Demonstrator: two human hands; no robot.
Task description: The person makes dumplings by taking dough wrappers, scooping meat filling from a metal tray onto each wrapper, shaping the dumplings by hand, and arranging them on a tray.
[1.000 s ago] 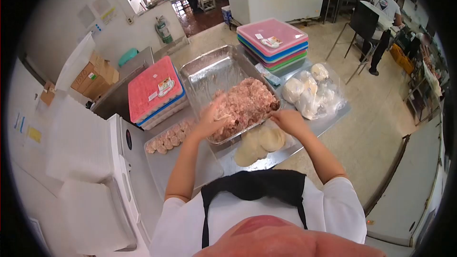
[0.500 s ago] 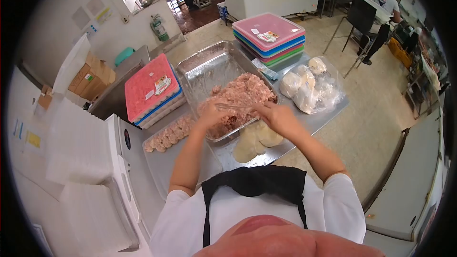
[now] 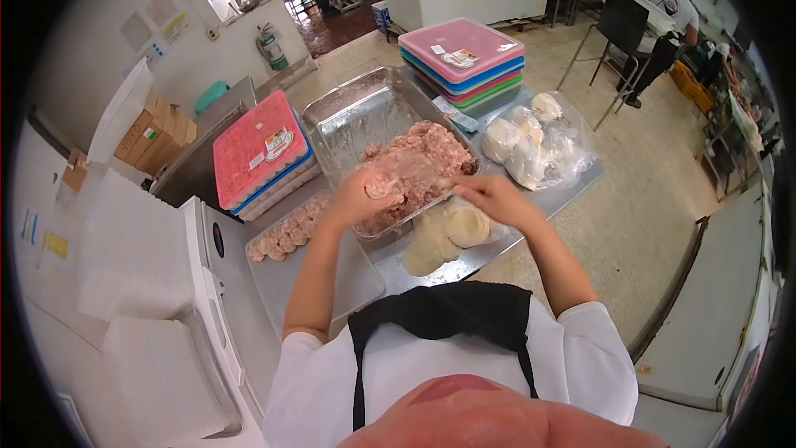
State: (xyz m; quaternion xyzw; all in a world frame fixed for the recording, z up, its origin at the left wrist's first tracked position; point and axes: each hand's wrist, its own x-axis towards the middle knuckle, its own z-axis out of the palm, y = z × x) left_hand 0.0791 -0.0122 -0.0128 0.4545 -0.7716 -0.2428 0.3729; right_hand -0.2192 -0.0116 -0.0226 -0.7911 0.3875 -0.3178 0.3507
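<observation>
My left hand [image 3: 355, 199] is curled around a small dumpling [image 3: 383, 186], a pale wrapper with pink meat, over the near left part of a metal pan. Minced meat [image 3: 427, 153] is heaped in this deep pan [image 3: 332, 104]. My right hand [image 3: 496, 199] is closed in a pinch at the pan's near right edge; what its fingers hold is too small to make out. Just below it lie round, pale dough wrappers [image 3: 452, 232] in overlapping stacks on the metal table. To the left, rows of formed dumplings [image 3: 290, 231] line the far side of a tray [image 3: 332, 282].
Filled lidded boxes [image 3: 261, 149] are stacked left of the pan. Behind it stand more boxes with coloured lids [image 3: 463, 50]. A clear bag of dough wrappers [image 3: 531, 145] sits at the right. Another person [image 3: 667, 12] bends over at the far right, near a black chair [image 3: 622, 29].
My hands have moved apart: the left turned, showing the dumpling in it, and the right shifted slightly right. The view has tilted slightly.
</observation>
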